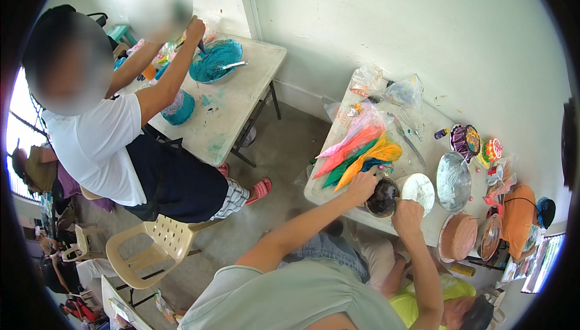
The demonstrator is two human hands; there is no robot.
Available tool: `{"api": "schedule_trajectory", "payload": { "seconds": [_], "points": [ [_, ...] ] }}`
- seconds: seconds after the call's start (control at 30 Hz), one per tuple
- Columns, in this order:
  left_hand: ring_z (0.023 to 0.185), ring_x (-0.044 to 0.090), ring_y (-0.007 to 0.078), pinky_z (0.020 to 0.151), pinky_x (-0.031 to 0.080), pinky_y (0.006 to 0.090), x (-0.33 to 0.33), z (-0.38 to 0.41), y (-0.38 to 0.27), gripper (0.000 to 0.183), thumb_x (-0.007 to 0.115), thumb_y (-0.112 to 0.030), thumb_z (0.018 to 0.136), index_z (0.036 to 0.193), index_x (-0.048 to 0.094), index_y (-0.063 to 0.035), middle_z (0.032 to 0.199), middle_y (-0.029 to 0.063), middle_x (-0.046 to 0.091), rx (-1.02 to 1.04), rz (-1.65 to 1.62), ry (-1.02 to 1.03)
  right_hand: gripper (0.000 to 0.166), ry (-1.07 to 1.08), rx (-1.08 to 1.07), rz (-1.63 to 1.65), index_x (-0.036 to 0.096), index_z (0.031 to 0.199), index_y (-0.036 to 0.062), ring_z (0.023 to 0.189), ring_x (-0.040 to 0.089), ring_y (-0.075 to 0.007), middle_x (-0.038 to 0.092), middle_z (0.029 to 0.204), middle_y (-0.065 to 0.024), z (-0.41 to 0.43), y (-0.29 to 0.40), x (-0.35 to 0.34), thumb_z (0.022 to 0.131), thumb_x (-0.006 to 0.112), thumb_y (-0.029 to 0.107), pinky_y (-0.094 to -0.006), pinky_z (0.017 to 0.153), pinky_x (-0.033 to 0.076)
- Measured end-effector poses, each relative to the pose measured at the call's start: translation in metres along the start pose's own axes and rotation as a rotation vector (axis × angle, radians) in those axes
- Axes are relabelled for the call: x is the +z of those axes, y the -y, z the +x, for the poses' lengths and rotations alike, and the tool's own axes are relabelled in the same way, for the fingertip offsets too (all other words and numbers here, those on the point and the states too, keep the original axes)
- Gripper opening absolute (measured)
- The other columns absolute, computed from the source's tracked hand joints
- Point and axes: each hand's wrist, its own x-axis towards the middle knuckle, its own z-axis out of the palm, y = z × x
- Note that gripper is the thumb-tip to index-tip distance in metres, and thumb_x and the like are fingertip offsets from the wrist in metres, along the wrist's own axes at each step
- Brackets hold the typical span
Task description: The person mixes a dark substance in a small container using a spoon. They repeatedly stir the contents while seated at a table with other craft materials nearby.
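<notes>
My left hand [362, 186] is at the far left rim of a round thing with a glossy dark brown top [383, 197], perhaps a tub or a cake. What its curled fingers hold, if anything, is too small to tell. My right hand [407, 217] is a fist at the opposite side of that dark top; its grip is hidden from above. A round white cake or tub [416, 190] stands just beyond my right hand. Near my left hand lie filled piping bags in yellow [372, 156], green [350, 167], coral [349, 151] and pink [351, 131].
A silver metal bowl [453, 180], a brown-frosted cake [460, 235] and a purple decorated cake [465, 143] stand rightward. A long spatula [410, 144] lies behind. At the left table [253, 71], a person in white [95, 148] works near a teal bowl [217, 60]. A chair [154, 244] stands behind them.
</notes>
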Motion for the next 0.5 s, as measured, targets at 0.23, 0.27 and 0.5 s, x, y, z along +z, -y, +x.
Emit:
{"api": "schedule_trajectory", "payload": {
  "seconds": [0.23, 0.27, 0.5],
  "points": [
    [0.070, 0.055, 0.0319, 0.060, 0.045, 0.0416, 0.008, 0.000, -0.001, 0.043, 0.048, -0.001, 0.067, 0.108, 0.052, -0.0108, 0.094, 0.0150, 0.051, -0.073, 0.032, 0.005, 0.007, 0.134, 0.015, 0.025, 0.059, 0.062, 0.0007, 0.061, 0.057, -0.0343, 0.057, 0.062, -0.0194, -0.011, -0.009, 0.017, 0.059, 0.054, 0.005, -0.0415, 0.058, 0.045],
    [0.071, 0.055, 0.0321, 0.060, 0.045, 0.0417, 0.010, 0.001, 0.000, 0.042, 0.047, -0.001, 0.067, 0.107, 0.053, -0.0110, 0.094, 0.0152, 0.051, -0.077, 0.025, 0.006, 0.007, 0.131, 0.003, 0.056, 0.059, 0.062, 0.0007, 0.062, 0.057, -0.0343, 0.057, 0.063, -0.0194, -0.012, -0.007, 0.018, 0.059, 0.054, 0.005, -0.0416, 0.058, 0.045],
    [0.071, 0.055, 0.0326, 0.061, 0.045, 0.0420, 0.012, 0.000, 0.005, 0.039, 0.045, 0.000, 0.068, 0.104, 0.054, -0.0107, 0.096, 0.0137, 0.051, -0.038, 0.006, 0.027, 0.009, 0.050, -0.023, 0.111, 0.059, 0.065, 0.0012, 0.063, 0.057, -0.0340, 0.057, 0.064, -0.0190, 0.007, 0.008, 0.008, 0.058, 0.058, 0.006, -0.0412, 0.057, 0.045]
  ]
}}
